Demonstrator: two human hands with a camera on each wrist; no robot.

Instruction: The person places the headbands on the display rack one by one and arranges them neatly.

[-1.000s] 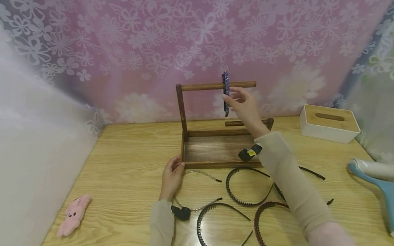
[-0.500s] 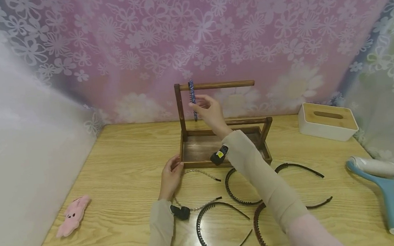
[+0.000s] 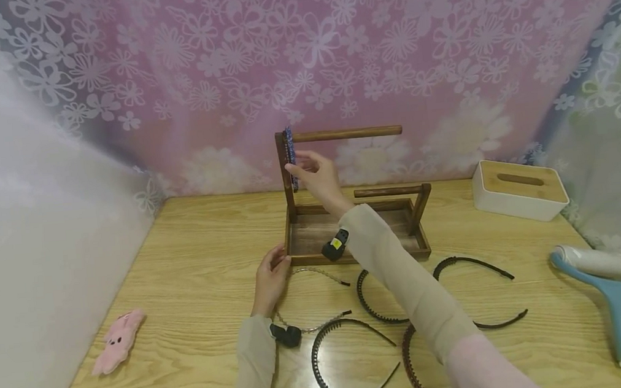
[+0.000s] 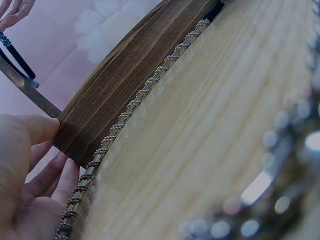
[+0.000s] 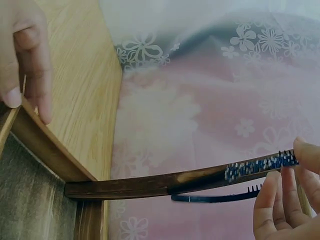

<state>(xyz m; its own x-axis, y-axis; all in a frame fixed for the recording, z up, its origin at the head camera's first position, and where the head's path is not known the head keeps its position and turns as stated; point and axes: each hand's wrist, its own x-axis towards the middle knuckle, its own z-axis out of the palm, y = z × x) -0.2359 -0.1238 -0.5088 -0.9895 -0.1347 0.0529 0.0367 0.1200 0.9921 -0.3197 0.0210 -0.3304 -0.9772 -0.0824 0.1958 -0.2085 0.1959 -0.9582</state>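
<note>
Left hand (image 3: 270, 282): thumb and fingers pinching a corner of the wooden rack (image 3: 307, 260).
Post (image 3: 286, 182): upright, square-edged, dark wood.
Headband (image 3: 291, 145): blue, beaded, toothed; at the upper rail's (image 3: 346, 134) left end, just beside the post.
Right hand (image 3: 318, 178): thumb and fingers pinching the headband.
Rail's right end: free, gap below.

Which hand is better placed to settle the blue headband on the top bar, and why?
Probably the right hand: it pinches the blue headband, up beside the tall post, at one end of the top bar. The left hand is lower down, holding a corner of the wooden tray.
</note>
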